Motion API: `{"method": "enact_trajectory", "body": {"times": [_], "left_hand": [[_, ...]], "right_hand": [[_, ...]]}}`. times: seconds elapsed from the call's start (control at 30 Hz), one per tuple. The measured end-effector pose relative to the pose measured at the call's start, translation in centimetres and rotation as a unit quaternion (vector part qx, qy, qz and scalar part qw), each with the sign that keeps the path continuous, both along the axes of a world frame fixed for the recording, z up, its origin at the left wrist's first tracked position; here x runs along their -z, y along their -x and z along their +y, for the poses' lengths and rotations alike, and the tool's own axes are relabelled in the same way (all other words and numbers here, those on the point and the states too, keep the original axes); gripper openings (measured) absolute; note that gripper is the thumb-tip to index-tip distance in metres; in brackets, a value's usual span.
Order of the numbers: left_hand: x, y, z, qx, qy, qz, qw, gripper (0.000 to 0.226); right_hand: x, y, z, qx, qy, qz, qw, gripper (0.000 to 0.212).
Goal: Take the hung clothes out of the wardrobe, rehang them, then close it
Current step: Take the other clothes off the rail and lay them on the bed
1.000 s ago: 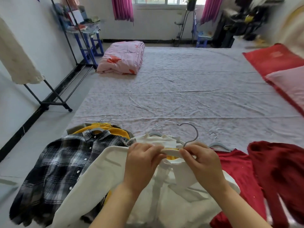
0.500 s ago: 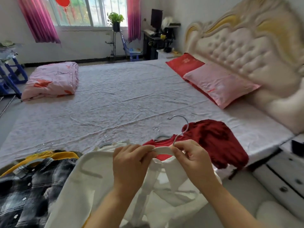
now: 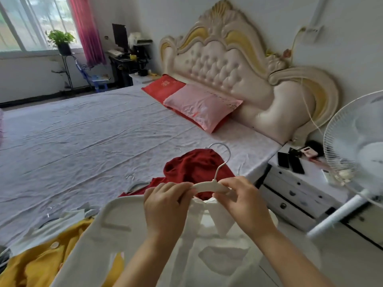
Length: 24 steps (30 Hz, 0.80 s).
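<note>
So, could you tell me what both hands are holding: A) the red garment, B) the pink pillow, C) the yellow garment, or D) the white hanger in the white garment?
D: the left hand and right hand each grip an end of the white hanger, with the white garment draped below it.

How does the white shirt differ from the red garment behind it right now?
The white shirt is up on a hanger gripped by the left hand and right hand; the red garment lies on the bed, untouched. The white shirt hangs spread, collar showing; the red garment is bunched in a heap. Both are clothes near the bed's edge.
</note>
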<state>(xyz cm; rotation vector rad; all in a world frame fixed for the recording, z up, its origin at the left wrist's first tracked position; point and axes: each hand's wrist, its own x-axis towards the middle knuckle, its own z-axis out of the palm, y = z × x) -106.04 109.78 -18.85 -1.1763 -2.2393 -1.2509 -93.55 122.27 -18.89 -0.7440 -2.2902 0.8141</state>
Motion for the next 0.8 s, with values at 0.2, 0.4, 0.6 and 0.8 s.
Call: {"method": "enact_trajectory", "body": {"times": [0.2, 0.4, 0.6, 0.8], "left_hand": [[-0.2, -5.0, 10.0, 0.007, 0.007, -0.02, 1.0, 0.01], [0.4, -5.6, 17.0, -0.025, 0.004, -0.033, 0.999, 0.007], [1.3, -2.3, 22.1, -0.013, 0.003, -0.035, 0.999, 0.006], [2.2, 2.6, 29.4, 0.034, 0.008, -0.06, 0.998, 0.003]], "right_hand": [[-0.3, -4.9, 9.6, 0.035, -0.045, -0.011, 0.998, 0.016], [-0.2, -4.3, 15.8, 0.063, -0.043, 0.028, 0.997, 0.02], [1.7, -0.9, 19.2, 0.133, -0.051, 0.054, 0.988, 0.023], [2.7, 3.3, 25.4, 0.198, -0.05, 0.042, 0.978, 0.024]]}}
